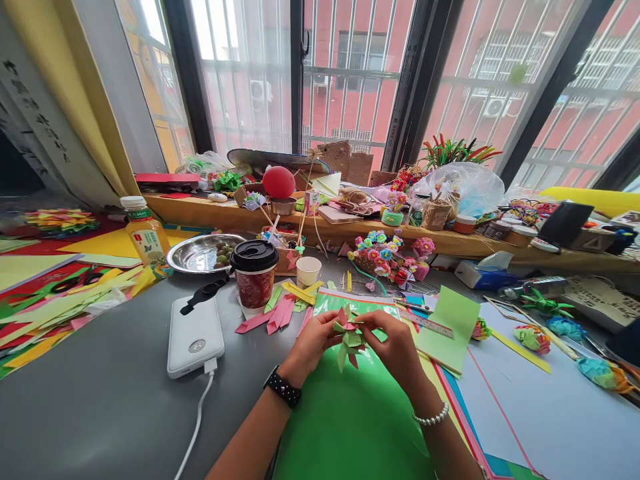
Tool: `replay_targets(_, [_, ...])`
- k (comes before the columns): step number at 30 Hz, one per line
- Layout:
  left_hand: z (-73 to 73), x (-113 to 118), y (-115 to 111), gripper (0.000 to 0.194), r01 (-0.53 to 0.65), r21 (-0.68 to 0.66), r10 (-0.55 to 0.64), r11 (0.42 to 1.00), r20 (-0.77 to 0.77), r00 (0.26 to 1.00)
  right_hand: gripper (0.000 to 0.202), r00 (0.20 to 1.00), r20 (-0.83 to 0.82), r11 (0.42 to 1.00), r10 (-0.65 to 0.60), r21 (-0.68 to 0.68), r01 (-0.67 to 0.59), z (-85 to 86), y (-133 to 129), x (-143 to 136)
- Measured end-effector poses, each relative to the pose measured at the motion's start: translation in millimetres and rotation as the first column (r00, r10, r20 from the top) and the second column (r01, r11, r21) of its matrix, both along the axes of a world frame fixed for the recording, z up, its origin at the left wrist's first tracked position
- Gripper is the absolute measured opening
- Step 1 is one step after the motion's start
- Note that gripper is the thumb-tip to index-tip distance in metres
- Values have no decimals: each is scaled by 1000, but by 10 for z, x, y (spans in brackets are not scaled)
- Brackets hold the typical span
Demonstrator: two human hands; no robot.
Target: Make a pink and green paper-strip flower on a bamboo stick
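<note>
Between my two hands is a folded paper flower in pale green and pink, with pointed strips sticking out all round. My left hand grips its left side, fingers closed at the edge. On the other side, my right hand pinches one of the strips near the top right. Both hands are above a shiny green folder. Pink paper strips and yellow strips lie just beyond my left hand. A light green paper pad is to the right, with a ruler beside it.
A lidded coffee cup, a paper cup and a metal bowl stand behind. A white power bank with a cable lies left, near a juice bottle. Paper flowers lie right. A cluttered ledge runs under the windows.
</note>
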State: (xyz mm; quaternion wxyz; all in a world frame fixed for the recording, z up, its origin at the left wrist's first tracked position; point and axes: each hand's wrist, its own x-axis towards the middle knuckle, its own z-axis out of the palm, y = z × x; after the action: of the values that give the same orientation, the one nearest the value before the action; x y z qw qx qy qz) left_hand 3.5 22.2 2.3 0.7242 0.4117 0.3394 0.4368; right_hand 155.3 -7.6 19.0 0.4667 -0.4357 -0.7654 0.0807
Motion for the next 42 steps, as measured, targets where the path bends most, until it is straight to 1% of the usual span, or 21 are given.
replay_targets(4, [1,2,-3,14,-47,12,47,999,1,999,12,1000,-6,999,-20,-47,20,-5,-9,-20])
replay_targets(9, [13,-2,-5,16,-45,0,45,999,-22,999,11,1000,-20,993,-2,-115,0,-23,6,-15])
replay_targets(12, [36,-16,-16,18,16,-8,-16,1000,-57,998,10,998,-38,991,40,-125,-44,-5,7,-1])
replay_targets(15, [57,-29,-28,19,93,-14,-94,996,-56,994,9,992,-78,985,98,-132,-108,26,-8,4])
replay_targets(17, [62,-31,-33,19,107,-18,-108,994,-47,993,9,990,-95,982,107,-143,-120,38,-20,-3])
replay_targets(20, [56,-23,-29,18,66,-15,-66,998,-38,997,9,995,-66,988,78,-127,-86,32,-32,-28])
replay_targets(23, [34,-16,-17,19,8,-11,-9,1000,-20,1000,10,1000,9,997,21,-68,-20,11,-37,-58])
replay_targets(27, [9,-20,2,19,23,9,-23,1000,-8,1000,12,999,46,999,-17,-34,19,0,-40,-78])
replay_targets(32, [17,-29,15,20,43,24,-43,999,20,999,12,999,-29,995,22,-99,-25,8,-40,-69])
replay_targets(37, [44,-28,16,19,31,9,-31,999,-4,1000,9,992,-113,988,54,-139,-70,11,-32,-69])
replay_targets(39, [63,-31,8,19,51,8,-51,999,-15,999,8,989,-134,987,65,-135,-83,17,-33,-69])
replay_targets(42, [109,-42,-22,20,113,-5,-113,994,-12,993,8,984,-149,982,100,-141,-122,48,-47,-54])
